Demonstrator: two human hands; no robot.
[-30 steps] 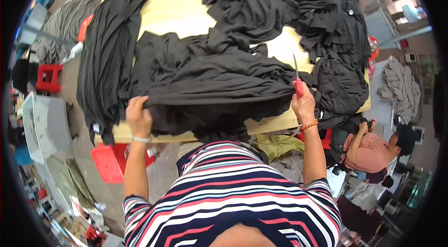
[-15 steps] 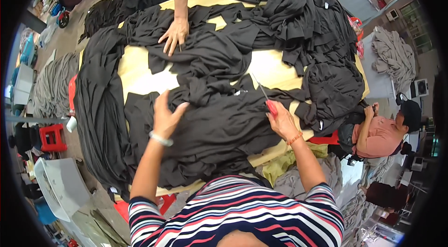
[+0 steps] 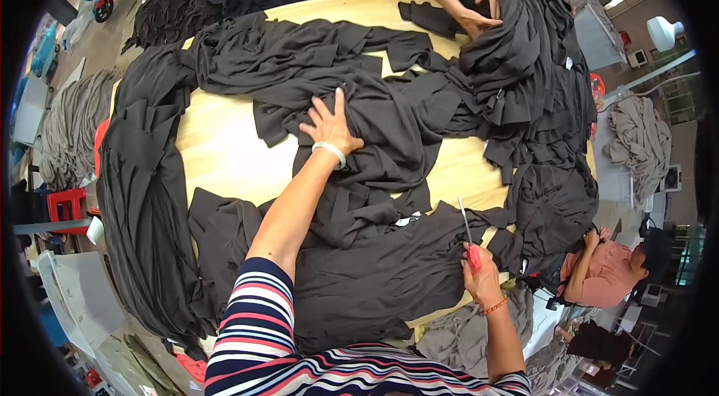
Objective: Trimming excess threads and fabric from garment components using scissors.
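Observation:
Dark, nearly black garments lie heaped over a pale wooden table point(image 3: 232, 130). My left hand point(image 3: 333, 129) reaches far across, fingers spread, its palm down on a crumpled dark garment point(image 3: 397, 119) in the middle. In my right hand point(image 3: 483, 280) is a pair of red-handled scissors point(image 3: 473, 256), its slim metal blades pointing up and away from me. This hand hovers by the right end of the near pile of dark garments point(image 3: 374, 276). A small white label point(image 3: 408, 219) shows on the cloth between my hands.
Across the table, a co-worker's hands point(image 3: 479, 18) are at a tall dark heap point(image 3: 517, 52). A person in a pink shirt point(image 3: 603, 276) sits at the right. Grey cloth piles point(image 3: 640, 134) lie beyond the table. A red stool point(image 3: 67, 209) stands left; a lamp point(image 3: 665, 33) is at the far right.
My left hand has moved forward and right, from above the near pile onto the middle garment. The co-worker's hands have shifted right to the tall heap. My right hand still holds the scissors.

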